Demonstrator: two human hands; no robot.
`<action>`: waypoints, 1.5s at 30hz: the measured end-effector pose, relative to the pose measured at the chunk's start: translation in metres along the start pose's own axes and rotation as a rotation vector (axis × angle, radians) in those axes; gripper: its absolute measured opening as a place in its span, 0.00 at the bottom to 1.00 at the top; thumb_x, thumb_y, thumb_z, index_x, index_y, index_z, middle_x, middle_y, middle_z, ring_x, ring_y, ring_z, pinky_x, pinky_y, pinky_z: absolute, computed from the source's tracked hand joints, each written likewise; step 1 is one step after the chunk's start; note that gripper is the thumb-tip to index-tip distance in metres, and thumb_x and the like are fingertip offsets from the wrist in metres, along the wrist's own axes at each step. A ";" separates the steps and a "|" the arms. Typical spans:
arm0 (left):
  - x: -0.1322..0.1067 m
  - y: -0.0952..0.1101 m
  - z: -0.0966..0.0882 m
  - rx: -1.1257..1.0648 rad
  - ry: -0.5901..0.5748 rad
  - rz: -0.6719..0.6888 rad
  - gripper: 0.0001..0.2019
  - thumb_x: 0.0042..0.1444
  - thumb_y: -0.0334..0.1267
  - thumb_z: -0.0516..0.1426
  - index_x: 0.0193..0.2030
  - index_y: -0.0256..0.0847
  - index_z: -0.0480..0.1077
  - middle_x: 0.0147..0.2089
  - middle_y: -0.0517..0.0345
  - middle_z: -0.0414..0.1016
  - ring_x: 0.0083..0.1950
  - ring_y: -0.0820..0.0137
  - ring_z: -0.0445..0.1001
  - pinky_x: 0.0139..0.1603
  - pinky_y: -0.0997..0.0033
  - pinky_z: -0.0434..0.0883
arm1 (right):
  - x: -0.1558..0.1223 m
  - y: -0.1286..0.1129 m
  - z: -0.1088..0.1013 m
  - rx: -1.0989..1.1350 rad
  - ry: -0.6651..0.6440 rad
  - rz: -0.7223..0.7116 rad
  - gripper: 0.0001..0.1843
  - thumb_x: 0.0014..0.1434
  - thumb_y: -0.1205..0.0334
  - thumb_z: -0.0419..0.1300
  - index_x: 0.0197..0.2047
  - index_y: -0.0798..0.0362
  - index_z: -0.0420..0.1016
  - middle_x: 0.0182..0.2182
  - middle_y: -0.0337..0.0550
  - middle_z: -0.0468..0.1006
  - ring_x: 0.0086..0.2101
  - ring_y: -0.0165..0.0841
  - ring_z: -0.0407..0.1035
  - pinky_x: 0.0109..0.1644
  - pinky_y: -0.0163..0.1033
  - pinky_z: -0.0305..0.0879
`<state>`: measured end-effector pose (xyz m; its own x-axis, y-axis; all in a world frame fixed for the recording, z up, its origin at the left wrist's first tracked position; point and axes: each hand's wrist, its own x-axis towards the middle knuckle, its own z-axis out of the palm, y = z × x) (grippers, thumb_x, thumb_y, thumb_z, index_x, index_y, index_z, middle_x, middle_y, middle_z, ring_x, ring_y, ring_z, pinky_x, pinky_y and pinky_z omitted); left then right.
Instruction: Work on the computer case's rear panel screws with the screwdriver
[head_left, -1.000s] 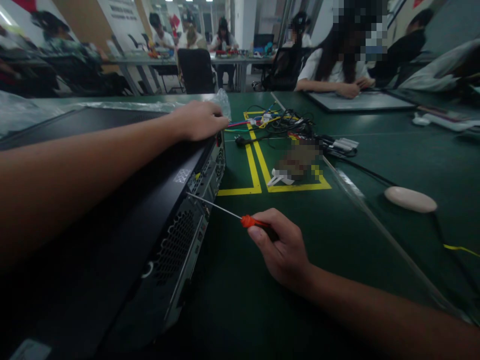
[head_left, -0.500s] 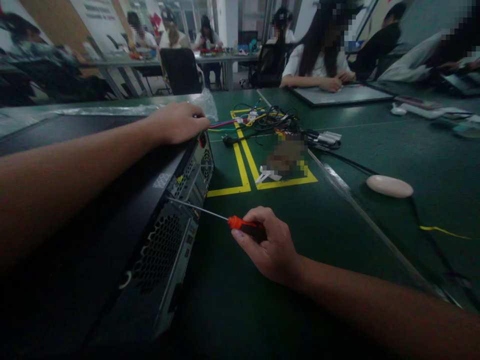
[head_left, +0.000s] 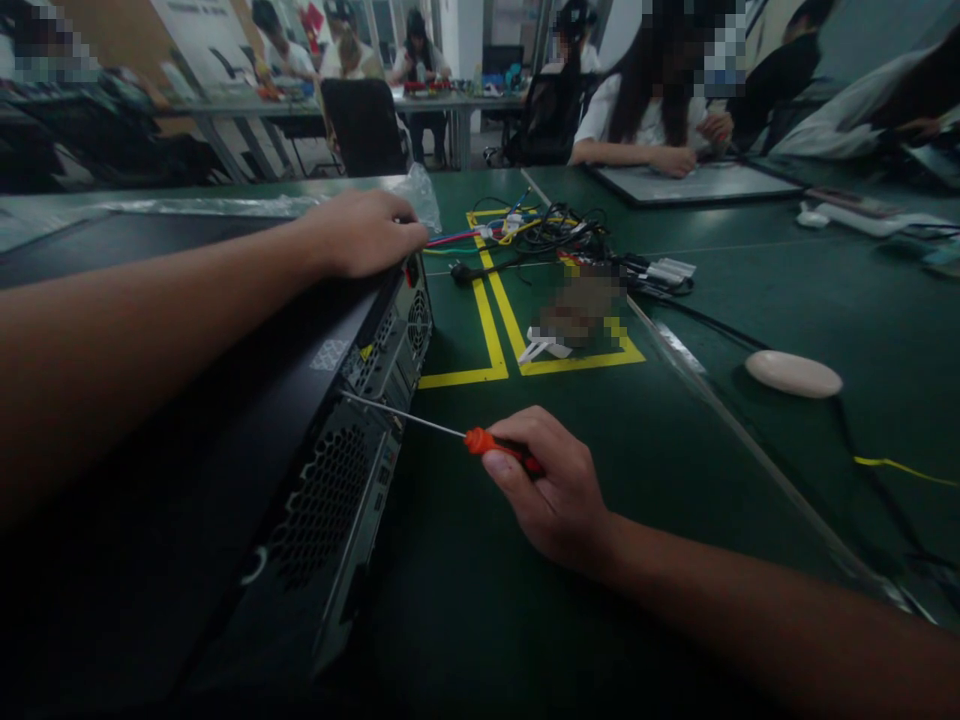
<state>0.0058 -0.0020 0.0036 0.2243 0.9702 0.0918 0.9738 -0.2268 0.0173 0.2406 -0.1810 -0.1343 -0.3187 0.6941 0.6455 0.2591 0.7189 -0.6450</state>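
A black computer case [head_left: 225, 400] lies on its side on the green table, its vented rear panel facing right. My left hand [head_left: 367, 232] rests on the case's upper far corner, fingers curled over the edge. My right hand [head_left: 551, 485] is closed round the red and black handle of a screwdriver [head_left: 450, 432]. The thin metal shaft points left, and its tip touches the upper edge of the rear panel.
A tangle of coloured cables [head_left: 540, 235] lies inside yellow tape squares [head_left: 495, 330]. A white oval object [head_left: 793, 373] sits to the right, beside a yellow cable [head_left: 896, 466]. Clear plastic wrap [head_left: 225, 205] lies behind the case. Several people sit at the far tables.
Both hands stay where they were on the case and the screwdriver. The view has shifted slightly; the screwdriver tip remains at the rear panel.
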 end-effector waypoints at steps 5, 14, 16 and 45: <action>-0.002 0.001 -0.001 0.004 -0.002 -0.012 0.32 0.67 0.52 0.45 0.65 0.35 0.76 0.66 0.39 0.76 0.66 0.44 0.73 0.66 0.46 0.69 | -0.003 -0.001 0.001 0.002 0.000 0.030 0.07 0.68 0.67 0.61 0.48 0.50 0.69 0.35 0.37 0.72 0.30 0.30 0.68 0.34 0.36 0.64; -0.001 0.002 0.000 0.014 -0.008 -0.012 0.33 0.67 0.52 0.44 0.63 0.35 0.77 0.63 0.38 0.78 0.63 0.45 0.75 0.62 0.47 0.70 | -0.006 0.004 0.004 -0.034 0.012 -0.004 0.13 0.66 0.70 0.64 0.48 0.47 0.65 0.35 0.35 0.71 0.29 0.29 0.66 0.33 0.34 0.63; -0.001 0.002 0.000 0.019 -0.007 -0.004 0.33 0.66 0.52 0.43 0.63 0.34 0.78 0.62 0.37 0.78 0.63 0.45 0.75 0.62 0.47 0.70 | -0.006 0.004 0.005 -0.032 0.011 -0.007 0.12 0.66 0.69 0.64 0.47 0.47 0.65 0.35 0.35 0.71 0.29 0.29 0.66 0.33 0.35 0.63; -0.003 0.002 -0.002 -0.003 -0.012 -0.023 0.33 0.66 0.53 0.45 0.64 0.35 0.77 0.66 0.36 0.76 0.64 0.43 0.74 0.64 0.43 0.69 | -0.004 -0.008 0.005 0.070 -0.035 0.126 0.07 0.68 0.64 0.62 0.48 0.49 0.69 0.32 0.35 0.74 0.26 0.29 0.65 0.29 0.34 0.61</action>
<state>0.0075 -0.0054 0.0051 0.2019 0.9762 0.0796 0.9787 -0.2042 0.0221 0.2350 -0.1904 -0.1338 -0.3191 0.7763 0.5436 0.2350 0.6205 -0.7482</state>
